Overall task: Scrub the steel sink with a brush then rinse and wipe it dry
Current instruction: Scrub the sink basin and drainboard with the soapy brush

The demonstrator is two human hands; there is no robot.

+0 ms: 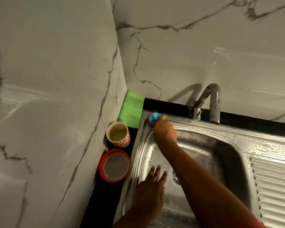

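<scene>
Blue plastic shows past the knuckles of the right hand (164, 130), which grips the brush (154, 117) and holds it on the sink (220, 129) rim at its far left corner; the bristles are blurred, so contact is likely, not certain. The left hand (149, 188) lies flat, fingers straight, on the sink's near left slope, holding nothing. The tap (211, 102) stands at the sink's back edge. Left of the sink lie a green cloth (131, 109), a cup (118, 134) and a red tub (113, 165).
</scene>
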